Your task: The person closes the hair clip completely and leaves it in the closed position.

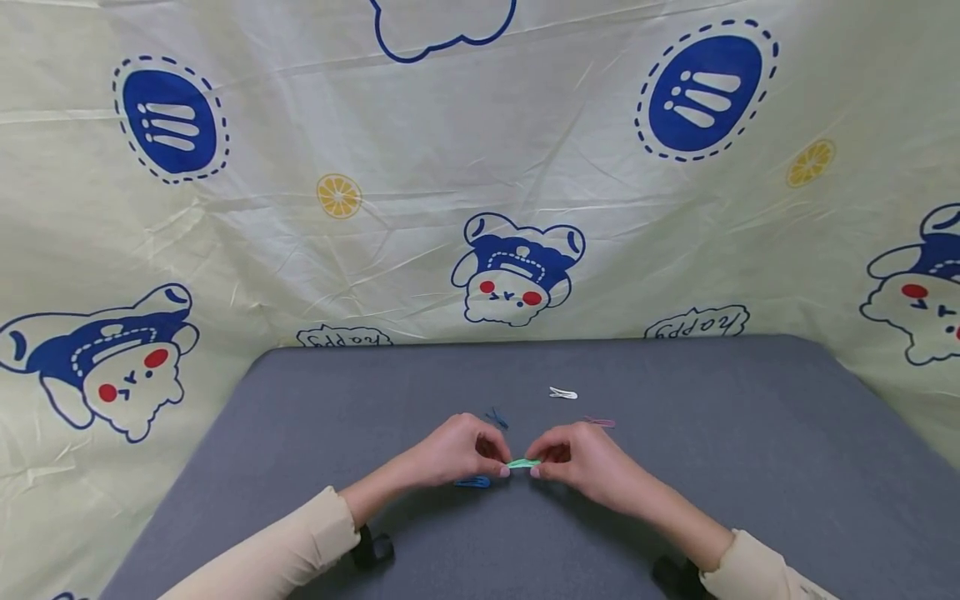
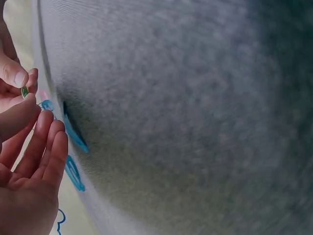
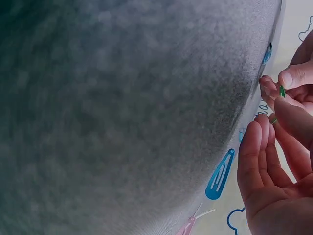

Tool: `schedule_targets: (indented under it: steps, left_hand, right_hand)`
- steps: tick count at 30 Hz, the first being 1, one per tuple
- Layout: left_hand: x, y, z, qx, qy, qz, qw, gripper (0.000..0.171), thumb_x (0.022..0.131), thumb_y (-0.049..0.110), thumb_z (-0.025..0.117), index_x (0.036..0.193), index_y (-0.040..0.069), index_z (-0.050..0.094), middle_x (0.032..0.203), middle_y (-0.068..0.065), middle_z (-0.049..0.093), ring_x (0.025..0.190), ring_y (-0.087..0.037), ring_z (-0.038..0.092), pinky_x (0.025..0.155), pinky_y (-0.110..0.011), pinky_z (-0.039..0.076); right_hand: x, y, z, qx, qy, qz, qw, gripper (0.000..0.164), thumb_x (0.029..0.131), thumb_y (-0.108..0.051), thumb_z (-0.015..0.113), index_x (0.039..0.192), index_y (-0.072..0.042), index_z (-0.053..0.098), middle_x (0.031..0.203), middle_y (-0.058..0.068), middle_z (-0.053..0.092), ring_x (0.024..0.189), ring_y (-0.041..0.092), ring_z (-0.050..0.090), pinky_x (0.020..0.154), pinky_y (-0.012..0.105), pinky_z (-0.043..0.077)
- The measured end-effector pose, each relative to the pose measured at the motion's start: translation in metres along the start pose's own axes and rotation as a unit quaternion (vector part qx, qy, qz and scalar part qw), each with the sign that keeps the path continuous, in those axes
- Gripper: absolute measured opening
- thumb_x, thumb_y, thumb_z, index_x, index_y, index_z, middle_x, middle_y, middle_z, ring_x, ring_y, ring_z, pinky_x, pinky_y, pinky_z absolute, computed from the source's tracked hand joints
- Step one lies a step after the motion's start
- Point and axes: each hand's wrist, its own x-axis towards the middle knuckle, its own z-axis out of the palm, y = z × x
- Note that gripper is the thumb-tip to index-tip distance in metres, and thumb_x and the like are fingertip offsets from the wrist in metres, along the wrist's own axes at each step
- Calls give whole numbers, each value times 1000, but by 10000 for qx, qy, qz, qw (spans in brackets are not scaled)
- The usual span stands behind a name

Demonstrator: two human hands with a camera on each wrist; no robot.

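Note:
A green snap hair clip (image 1: 523, 463) is pinched at one end by my left hand (image 1: 465, 452) and at the other by my right hand (image 1: 592, 465). Both hands hold it just above the grey table, thumbs and fingertips facing each other. In the left wrist view, only a small green piece of the clip (image 2: 25, 91) shows between the fingers; the rest is hidden. A bright blue hair clip (image 1: 472, 482) lies under the left fingers. Just beyond that hand is a darker blue clip (image 1: 497, 417).
Farther back on the grey table (image 1: 337, 392) lies a white hair clip (image 1: 563, 392), its arms spread. A pink clip (image 1: 598, 422) lies just behind the right hand. A printed cloth (image 1: 420, 267) hangs behind the table's far edge.

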Motion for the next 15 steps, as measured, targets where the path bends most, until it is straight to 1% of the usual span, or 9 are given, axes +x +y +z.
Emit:
schedule_targets:
  steps: [3,9,15]
  left_hand:
    - [2,-4,3,33,-78,8,10000,4,84,7,78,85,11,76,71,12,65,65,-2,55,63,-21,48]
    - [5,-9,5,207,-93,54,9997,6,82,7,79,82,12,75,69,13,64,63,-1,57,62,-20,48]
    - [9,-13,7,165,-179,74,9997,6,80,7,81,82,10,76,72,13,64,64,0,59,63,-19,48]
  right_hand:
    - [2,4,1,111,-147,24,9998,8,87,-12,75,95,-10,74,81,-7,68,72,9,62,63,26,51]
    - [6,8,3,148,-314,124,9993,9,85,-11,77,94,-11,75,78,-7,68,69,9,61,60,25,49]
    - [6,11,2,125,-422,198,9988,8,85,-11,77,93,-12,75,78,-6,69,69,10,60,61,25,48]
